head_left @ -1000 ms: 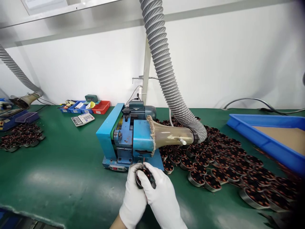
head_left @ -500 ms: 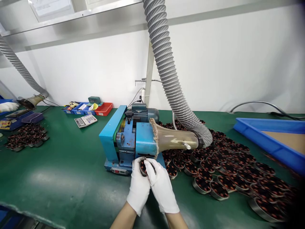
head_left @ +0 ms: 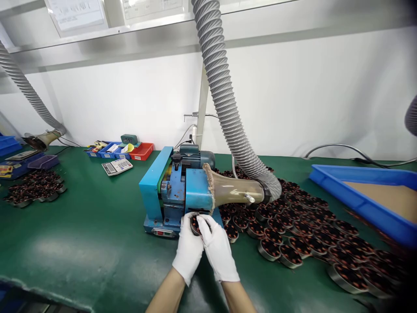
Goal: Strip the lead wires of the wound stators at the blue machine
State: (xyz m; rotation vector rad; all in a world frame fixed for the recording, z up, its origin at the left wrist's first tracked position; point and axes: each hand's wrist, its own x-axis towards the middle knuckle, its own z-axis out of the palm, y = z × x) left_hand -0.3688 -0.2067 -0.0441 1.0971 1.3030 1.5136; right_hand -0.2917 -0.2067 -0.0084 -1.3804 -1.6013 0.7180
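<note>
Both my hands wear white gloves and are closed together round one round motor stator (head_left: 195, 224) with dark copper windings. My left hand (head_left: 189, 252) grips it from the left, my right hand (head_left: 216, 250) from the right. They press the stator against the front opening of a small blue bench machine (head_left: 172, 193). A clear funnel (head_left: 234, 191) on a grey ribbed suction hose (head_left: 224, 100) sits against the machine's right side.
Several more stators (head_left: 299, 230) lie spread over the green mat (head_left: 81, 243) to the right. A blue tray (head_left: 365, 191) stands at the far right. At left are another stator pile (head_left: 32, 187), a calculator (head_left: 117, 165), small parts bins (head_left: 130, 150) and a second hose (head_left: 26, 93).
My hands have pushed the stator forward from the mat's near side up to the machine's front opening. Both still grip it.
</note>
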